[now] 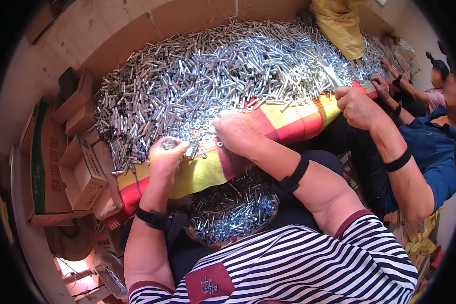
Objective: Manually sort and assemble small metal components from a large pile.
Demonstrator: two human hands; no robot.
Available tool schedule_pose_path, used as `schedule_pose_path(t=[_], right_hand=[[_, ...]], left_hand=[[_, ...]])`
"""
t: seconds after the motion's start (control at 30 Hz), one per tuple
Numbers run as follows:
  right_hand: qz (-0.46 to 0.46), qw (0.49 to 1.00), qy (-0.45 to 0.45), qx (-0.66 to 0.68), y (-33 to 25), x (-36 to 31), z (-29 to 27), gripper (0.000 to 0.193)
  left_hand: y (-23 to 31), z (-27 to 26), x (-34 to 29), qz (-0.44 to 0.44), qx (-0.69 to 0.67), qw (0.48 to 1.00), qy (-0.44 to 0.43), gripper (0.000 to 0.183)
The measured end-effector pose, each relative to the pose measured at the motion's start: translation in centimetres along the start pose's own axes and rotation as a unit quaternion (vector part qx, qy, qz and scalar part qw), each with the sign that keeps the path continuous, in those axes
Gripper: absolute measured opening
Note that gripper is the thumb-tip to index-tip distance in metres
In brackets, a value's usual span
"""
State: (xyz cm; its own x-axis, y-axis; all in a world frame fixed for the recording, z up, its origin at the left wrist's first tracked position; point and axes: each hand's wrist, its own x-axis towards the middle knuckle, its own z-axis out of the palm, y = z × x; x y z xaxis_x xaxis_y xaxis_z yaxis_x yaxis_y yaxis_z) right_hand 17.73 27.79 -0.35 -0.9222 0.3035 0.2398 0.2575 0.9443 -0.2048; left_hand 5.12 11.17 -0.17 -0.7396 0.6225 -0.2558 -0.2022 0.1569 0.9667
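My left hand (166, 156) is closed at the near edge of a big heap of metal sleeves and bolts (207, 71), with shiny metal pieces (169, 144) in its grip. A short metal sleeve (191, 150) sticks out by its fingertips. To its right, my right hand (238, 133) has its fingers curled down at a scatter of small nuts and washers (201, 133); whatever lies under the fingertips is hidden. Beneath both wrists runs a red and yellow checked blanket (202, 177) along the heap's edge.
A container of small bolts (233, 215) sits below the blanket, by my lap. Open cardboard boxes (83, 172) stand at the left. A yellow sack (342, 25) lies on the heap at the far right. Beside me, a co-worker's hand (359, 107) holds a pale tool (330, 75).
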Motion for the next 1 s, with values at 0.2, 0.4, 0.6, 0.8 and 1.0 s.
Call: schedule_pose_path(t=[0.2,0.4,0.6,0.8,1.0], right_hand=[[0.011,0.999,0.011,0.044,-0.8,1.6,0.2,0.011],[0.021,0.919,0.140,0.368,-2.2,1.6,0.2,0.011],[-0.149,0.901,0.199,0.356,-3.8,-0.4,-0.4,0.009],[-0.265,0.928,0.209,0.157,-4.0,0.2,0.4,0.025],[-0.046,0.979,0.177,0.084,-1.9,3.6,0.1,0.022]], left_hand=[[-1.5,1.1,1.2,0.203,0.500,0.842,0.018,0.016],[0.2,-0.1,1.0,-0.073,-0.082,0.992,-0.067,0.012],[-0.2,-1.1,0.1,-0.235,-0.407,0.877,-0.100,0.011],[-0.7,-1.5,-0.3,-0.239,-0.437,0.854,-0.151,0.014],[-0.3,-3.0,0.7,-0.209,-0.490,0.834,-0.141,0.016]])
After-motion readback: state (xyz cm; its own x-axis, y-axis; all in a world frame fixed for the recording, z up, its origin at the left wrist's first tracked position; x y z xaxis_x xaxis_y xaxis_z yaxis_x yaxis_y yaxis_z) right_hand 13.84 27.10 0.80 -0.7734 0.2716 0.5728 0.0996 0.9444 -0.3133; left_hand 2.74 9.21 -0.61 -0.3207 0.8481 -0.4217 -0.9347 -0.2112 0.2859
